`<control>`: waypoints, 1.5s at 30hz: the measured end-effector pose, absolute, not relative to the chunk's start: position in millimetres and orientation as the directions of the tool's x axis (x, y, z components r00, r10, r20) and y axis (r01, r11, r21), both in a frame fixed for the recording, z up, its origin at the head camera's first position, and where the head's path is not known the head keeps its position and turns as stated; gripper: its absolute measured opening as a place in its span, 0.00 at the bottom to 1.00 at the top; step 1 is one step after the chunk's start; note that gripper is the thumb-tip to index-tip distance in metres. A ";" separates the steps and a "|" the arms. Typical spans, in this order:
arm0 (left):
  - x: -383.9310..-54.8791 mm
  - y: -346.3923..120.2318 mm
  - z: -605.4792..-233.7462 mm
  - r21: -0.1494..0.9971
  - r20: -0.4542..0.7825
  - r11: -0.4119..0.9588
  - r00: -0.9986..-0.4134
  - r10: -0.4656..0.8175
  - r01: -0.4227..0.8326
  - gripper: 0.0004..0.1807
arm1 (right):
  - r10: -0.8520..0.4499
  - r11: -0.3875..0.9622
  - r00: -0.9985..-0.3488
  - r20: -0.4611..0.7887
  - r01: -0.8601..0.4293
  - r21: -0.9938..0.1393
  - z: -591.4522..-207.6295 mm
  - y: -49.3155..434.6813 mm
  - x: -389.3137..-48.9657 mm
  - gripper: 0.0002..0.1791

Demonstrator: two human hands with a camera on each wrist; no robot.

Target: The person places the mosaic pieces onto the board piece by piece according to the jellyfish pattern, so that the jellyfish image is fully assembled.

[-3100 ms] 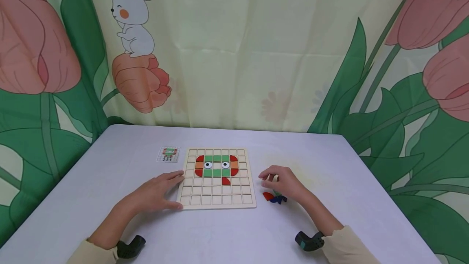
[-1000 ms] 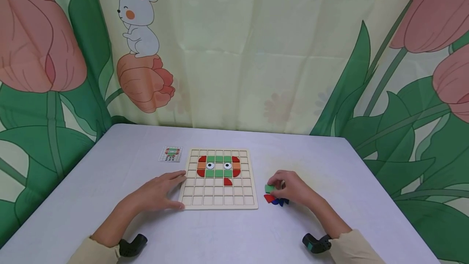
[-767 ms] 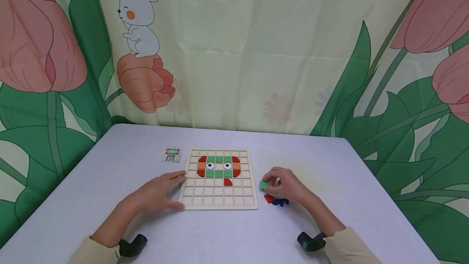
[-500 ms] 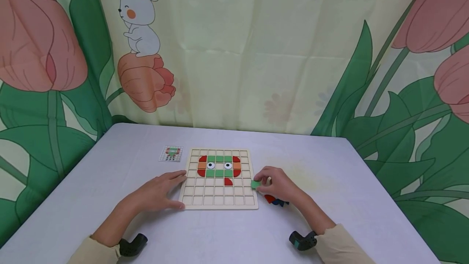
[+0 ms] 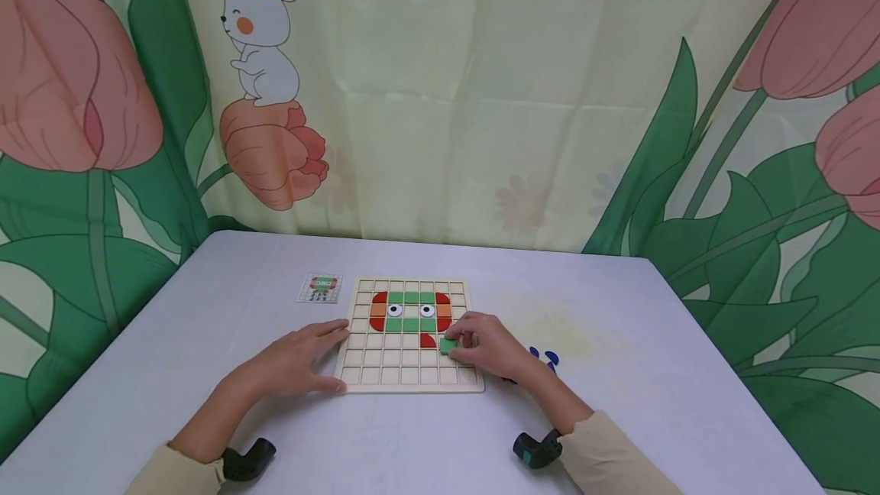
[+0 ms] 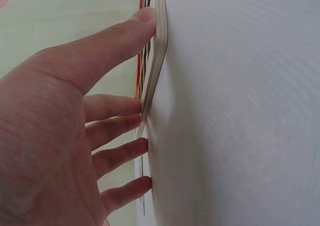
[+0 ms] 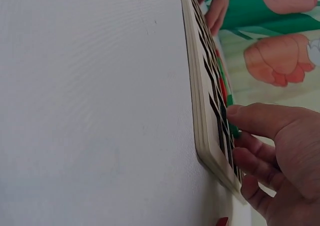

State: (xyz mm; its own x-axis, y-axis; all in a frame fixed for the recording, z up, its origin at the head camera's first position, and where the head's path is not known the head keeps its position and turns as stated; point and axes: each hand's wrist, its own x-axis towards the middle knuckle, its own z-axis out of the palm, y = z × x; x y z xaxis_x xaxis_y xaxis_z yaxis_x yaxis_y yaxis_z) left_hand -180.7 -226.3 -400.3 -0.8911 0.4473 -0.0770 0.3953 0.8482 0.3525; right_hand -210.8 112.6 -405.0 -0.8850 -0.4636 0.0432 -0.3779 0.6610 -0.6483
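Observation:
My right hand [image 5: 490, 344] pinches a green square tile [image 5: 448, 346] between thumb and fingers, over the right part of a wooden grid board [image 5: 371, 379]. Just left of that tile, a red quarter-round tile [image 5: 427, 341] lies in a cell. Higher on the board, red, orange and green tiles with two eye tiles [image 5: 395, 311] form a face shape. In the right wrist view the green tile [image 7: 234, 131] shows at the thumb tip, close over the grid. My left hand [image 5: 296, 361] rests along the board's left edge, fingers spread; its thumb touches the board's side [image 6: 161, 41] in the left wrist view.
A small picture card [image 5: 321, 288] with a gridded figure lies behind the left hand. Loose blue pieces [image 5: 552, 357] lie right of the board, partly hidden by the right forearm. A red piece [image 7: 223, 221] shows near the board's corner. A printed curtain hangs behind the table.
My right hand has picked up the green tile from beside the loose pieces and carried it left, over the board. The left hand has stayed at the board's edge.

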 end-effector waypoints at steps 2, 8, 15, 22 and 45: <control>-181.0 -226.2 -400.6 0.356 -0.079 0.848 -0.891 0.447 0.393 0.49 | -0.464 0.663 -0.885 0.039 -0.376 -0.647 -405.1 108.0 -212.0 0.11; -180.6 -226.0 -400.7 0.358 -0.086 0.851 -0.894 0.440 0.385 0.48 | -0.457 0.662 -0.888 0.047 -0.375 -0.649 -406.7 96.1 -216.9 0.08; -181.1 -225.2 -401.7 0.364 -0.084 0.846 -0.891 0.446 0.389 0.48 | -0.497 0.641 -0.862 0.099 -0.442 -0.627 -408.8 89.2 -221.3 0.07; -183.2 -224.7 -403.3 0.353 -0.093 0.857 -0.898 0.431 0.375 0.49 | -0.503 0.657 -0.859 0.097 -0.453 -0.603 -407.5 85.9 -221.7 0.07; -182.1 -223.7 -400.1 0.362 -0.106 0.859 -0.900 0.423 0.362 0.50 | -0.516 0.638 -0.850 0.103 -0.462 -0.616 -407.7 57.7 -226.8 0.04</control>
